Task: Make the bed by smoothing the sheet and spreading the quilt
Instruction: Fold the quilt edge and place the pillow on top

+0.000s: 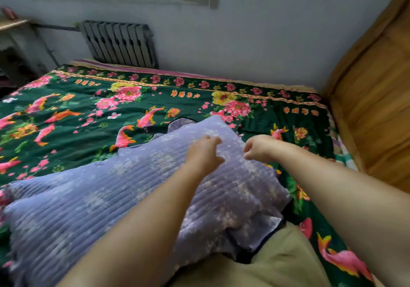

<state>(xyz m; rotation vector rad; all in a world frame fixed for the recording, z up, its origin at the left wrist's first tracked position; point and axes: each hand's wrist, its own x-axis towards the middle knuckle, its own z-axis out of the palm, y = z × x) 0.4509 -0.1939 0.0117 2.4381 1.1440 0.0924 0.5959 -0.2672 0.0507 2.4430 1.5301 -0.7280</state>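
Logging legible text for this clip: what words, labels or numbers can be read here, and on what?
Orange character groups on the green floral sheet, near its far border, at and: too blurred to read.
Another orange group at: also unreadable.
Purple quilt, radiator, wooden headboard: no text visible.

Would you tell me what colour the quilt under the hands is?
Pale purple quilt with faint whitish flowers, seen in the head view.
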